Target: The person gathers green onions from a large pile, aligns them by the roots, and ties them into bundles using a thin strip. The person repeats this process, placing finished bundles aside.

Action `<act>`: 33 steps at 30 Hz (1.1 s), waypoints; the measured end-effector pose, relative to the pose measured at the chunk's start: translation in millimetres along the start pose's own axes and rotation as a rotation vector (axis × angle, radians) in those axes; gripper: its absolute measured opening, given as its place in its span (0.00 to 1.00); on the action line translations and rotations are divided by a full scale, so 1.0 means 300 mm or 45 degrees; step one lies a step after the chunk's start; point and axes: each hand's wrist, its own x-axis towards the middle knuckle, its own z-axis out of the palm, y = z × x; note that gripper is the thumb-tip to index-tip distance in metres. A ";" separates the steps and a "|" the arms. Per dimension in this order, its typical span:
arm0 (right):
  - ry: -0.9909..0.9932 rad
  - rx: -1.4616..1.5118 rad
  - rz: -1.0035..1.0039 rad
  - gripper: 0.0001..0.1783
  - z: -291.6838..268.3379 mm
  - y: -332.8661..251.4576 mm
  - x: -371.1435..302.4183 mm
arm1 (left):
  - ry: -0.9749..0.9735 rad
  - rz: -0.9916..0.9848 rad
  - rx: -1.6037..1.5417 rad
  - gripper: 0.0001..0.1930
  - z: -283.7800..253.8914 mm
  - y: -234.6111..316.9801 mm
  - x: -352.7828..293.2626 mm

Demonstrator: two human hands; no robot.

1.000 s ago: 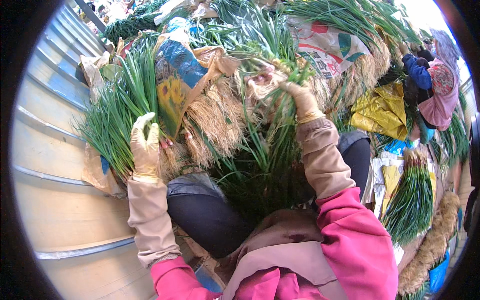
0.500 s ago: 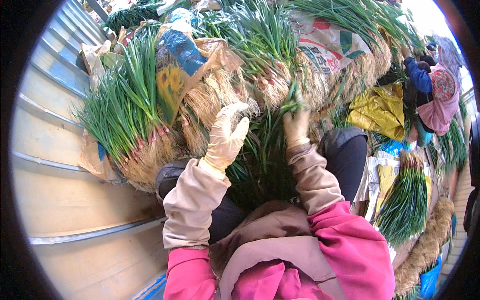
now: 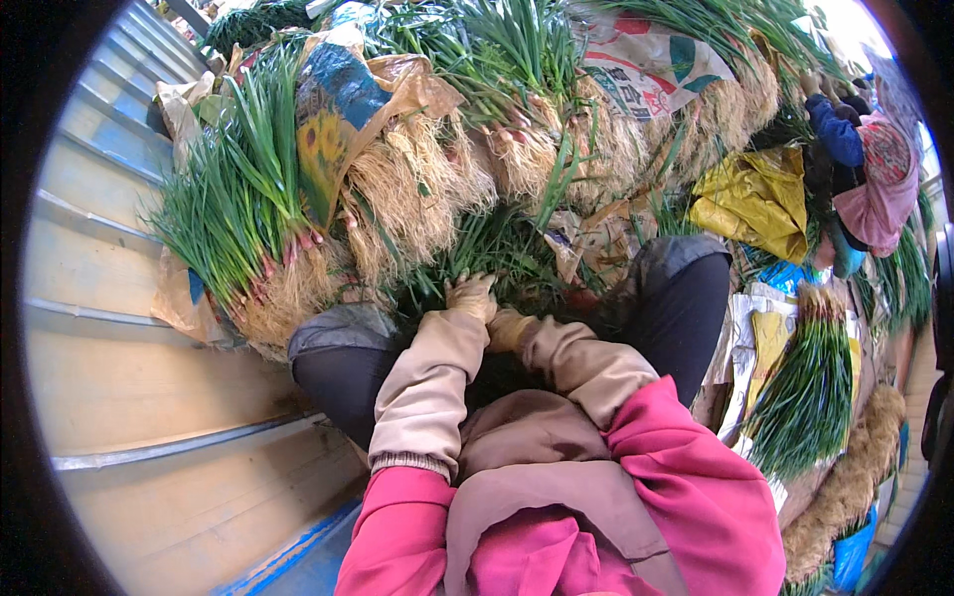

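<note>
Both gloved hands are low between my knees, close together at the loose green onion leaves [image 3: 509, 248]. My left hand [image 3: 471, 297] reaches into them, its fingers bent and close together around leaves. Beside and partly behind it is my right hand [image 3: 509, 329], its fingers hidden. Beyond the hands lie bunches of green onions, their pale roots [image 3: 407, 199] toward me. A bunch with upright leaves and reddish bulbs [image 3: 522, 139] lies in the middle. Another green onion bunch [image 3: 238, 199] leans at the left.
Ribbed metal panelling [image 3: 179, 387] runs along my left. A printed sack [image 3: 646, 70] covers part of the far pile. To the right are a yellow bag [image 3: 755, 204], a green onion bunch [image 3: 807, 382] on flattened sacks, and another person [image 3: 874, 174].
Both hands have come down and together into the leaves between my knees. The right hand no longer holds up the small green stalks. The other person's arms have shifted slightly.
</note>
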 end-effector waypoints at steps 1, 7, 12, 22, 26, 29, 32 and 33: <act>-0.068 0.045 -0.004 0.25 -0.039 0.008 -0.024 | -0.063 -0.022 -0.071 0.24 0.013 -0.017 0.010; 0.387 0.144 -0.019 0.18 -0.507 -0.178 -0.249 | -0.661 -0.150 0.204 0.34 0.096 0.002 0.001; 1.502 0.431 -0.160 0.10 -0.872 -0.266 -0.212 | -0.845 -0.086 0.227 0.29 0.039 0.030 0.049; 1.028 0.518 0.308 0.10 -1.045 0.051 0.081 | 0.252 0.187 0.077 0.21 -0.187 0.112 -0.008; 1.260 0.810 -0.098 0.05 -1.171 -0.202 -0.100 | 0.606 0.268 -0.632 0.20 -0.302 0.090 -0.084; 1.215 0.900 -0.123 0.07 -1.175 -0.272 -0.285 | 0.542 0.430 -1.046 0.13 -0.379 0.126 -0.118; 1.173 0.094 0.261 0.06 -1.000 -0.151 -0.266 | 0.315 0.474 -1.878 0.10 -0.380 0.178 -0.125; 1.168 0.359 0.223 0.05 -0.977 -0.193 -0.282 | 0.305 0.449 -1.961 0.12 -0.368 0.177 -0.132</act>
